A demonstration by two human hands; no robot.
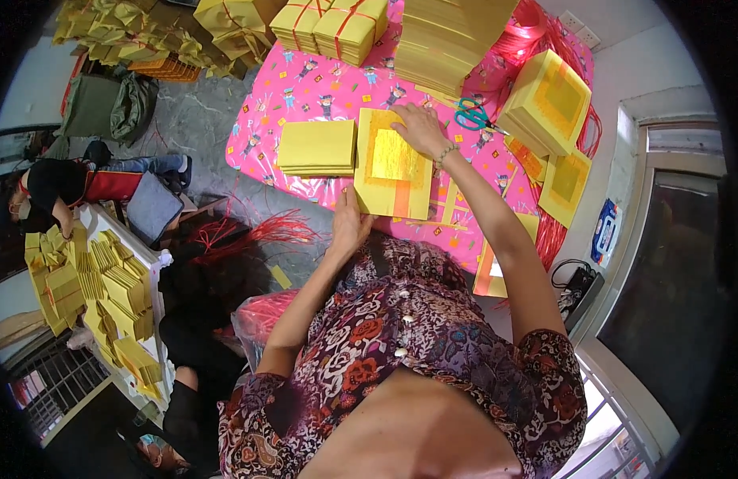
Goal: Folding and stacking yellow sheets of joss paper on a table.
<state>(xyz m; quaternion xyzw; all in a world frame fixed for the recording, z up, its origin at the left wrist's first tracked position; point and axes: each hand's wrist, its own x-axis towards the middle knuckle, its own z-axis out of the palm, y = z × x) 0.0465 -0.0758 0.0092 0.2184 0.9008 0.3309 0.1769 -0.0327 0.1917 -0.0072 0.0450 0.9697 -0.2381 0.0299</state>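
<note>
Right hand (421, 130) lies palm down, fingers loosely spread, on the far right corner of a gold-centred yellow paper (374, 188) by the pink-covered table (335, 89)'s near edge. Left hand (349, 225), half curled, touches its near left corner (whether it pinches I can't tell; some fingers are hidden). Off the table's near left corner, a clear plastic bag (248, 326) holds something red, hard to make out. Beyond the far left corner, yellow bundles (118, 28) hide the inside of an orange crate (168, 69).

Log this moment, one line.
left hand: at lower-left corner of gold-panelled yellow paper; right hand: on its upper-right part; nearby: yellow stack, teal-handled scissors; under: pink tablecloth
</note>
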